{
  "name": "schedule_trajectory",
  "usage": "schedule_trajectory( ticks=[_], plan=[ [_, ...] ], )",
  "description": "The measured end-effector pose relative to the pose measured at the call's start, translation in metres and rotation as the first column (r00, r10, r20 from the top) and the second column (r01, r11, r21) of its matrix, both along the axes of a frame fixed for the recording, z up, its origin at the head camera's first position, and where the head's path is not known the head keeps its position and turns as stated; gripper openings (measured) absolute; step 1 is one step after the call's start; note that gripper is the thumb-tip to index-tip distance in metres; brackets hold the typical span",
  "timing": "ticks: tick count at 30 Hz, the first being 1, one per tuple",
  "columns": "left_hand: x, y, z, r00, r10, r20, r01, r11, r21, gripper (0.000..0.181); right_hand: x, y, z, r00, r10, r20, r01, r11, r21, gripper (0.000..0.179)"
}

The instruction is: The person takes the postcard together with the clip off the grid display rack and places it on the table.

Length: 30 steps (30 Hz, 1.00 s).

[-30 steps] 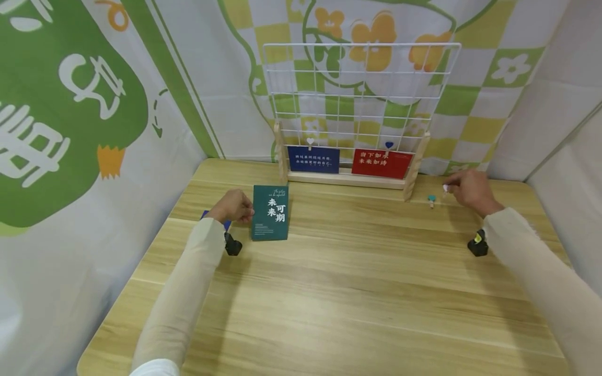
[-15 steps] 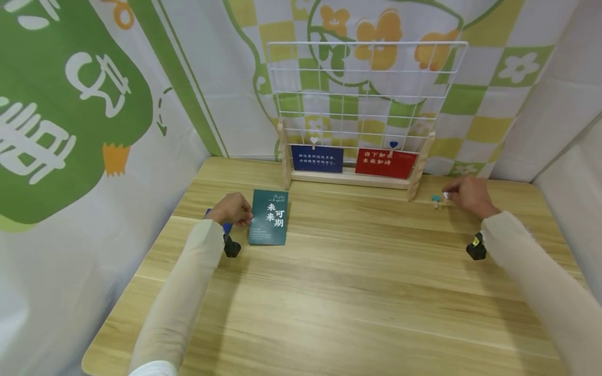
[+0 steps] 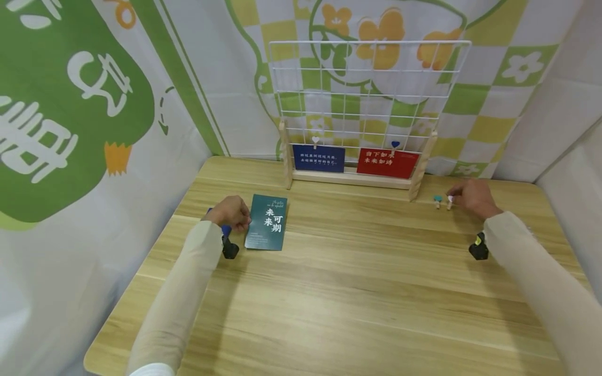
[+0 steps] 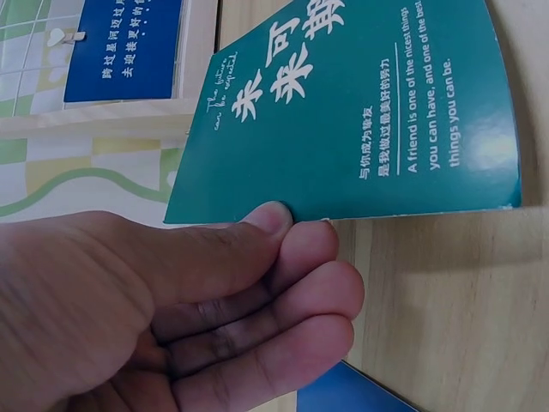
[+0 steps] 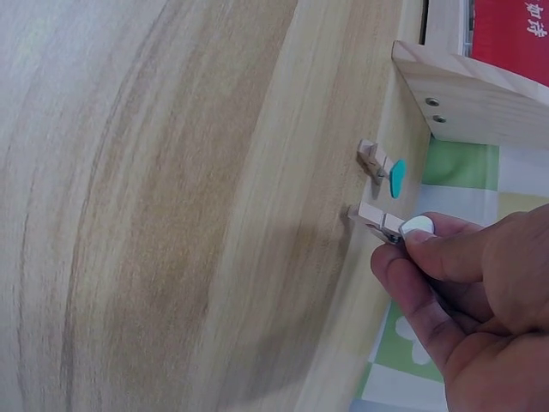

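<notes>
My left hand point(image 3: 230, 212) pinches the left edge of a green postcard point(image 3: 266, 222) with white lettering, between thumb and forefinger. In the left wrist view that card point(image 4: 343, 137) is held over the table, its face turned up. Part of a blue card point(image 4: 352, 390) shows beneath the hand. At the table's right, my right hand point(image 3: 475, 198) pinches a small wooden clothespin point(image 5: 377, 220) by its end with the white heart. Beside it lies another clothespin point(image 5: 375, 160) bearing a teal heart.
Behind stands a white wire grid point(image 3: 371, 96) on a wooden base point(image 3: 350, 178). A blue card point(image 3: 319, 159) and a red card point(image 3: 388, 163) are clipped to its lower part by heart clothespins. A printed cloth point(image 3: 479, 99) hangs behind the grid.
The green postcard has come down slightly towards the front of the table with my left hand and tilted a little. My right hand stays by the clothespins, with more of the white-heart one showing.
</notes>
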<state>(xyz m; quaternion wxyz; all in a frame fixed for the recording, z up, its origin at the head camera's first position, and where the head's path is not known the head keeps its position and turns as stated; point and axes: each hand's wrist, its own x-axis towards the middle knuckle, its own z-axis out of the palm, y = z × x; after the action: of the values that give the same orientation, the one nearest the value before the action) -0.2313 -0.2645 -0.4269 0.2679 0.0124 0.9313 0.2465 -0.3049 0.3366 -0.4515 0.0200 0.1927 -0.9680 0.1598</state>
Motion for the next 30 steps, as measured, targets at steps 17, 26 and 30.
schedule_trajectory(
  ticks=[17,26,30],
  plan=[
    [0.01,-0.004,-0.002,0.996,0.036,0.078,-0.035,0.999,-0.017,0.013,-0.002,-0.002,-0.005,0.999,-0.039,0.001,0.039,0.999,-0.004,0.018],
    [0.015,-0.003,0.0,0.995,0.017,0.102,-0.013,0.999,-0.034,0.01,0.0,-0.002,-0.007,0.998,-0.066,0.002,0.066,0.998,-0.011,0.019],
    [0.017,-0.005,0.0,0.992,0.014,0.128,-0.008,0.999,-0.043,0.014,-0.001,-0.004,-0.008,0.998,-0.066,-0.002,0.066,0.997,-0.033,0.018]
  ],
)
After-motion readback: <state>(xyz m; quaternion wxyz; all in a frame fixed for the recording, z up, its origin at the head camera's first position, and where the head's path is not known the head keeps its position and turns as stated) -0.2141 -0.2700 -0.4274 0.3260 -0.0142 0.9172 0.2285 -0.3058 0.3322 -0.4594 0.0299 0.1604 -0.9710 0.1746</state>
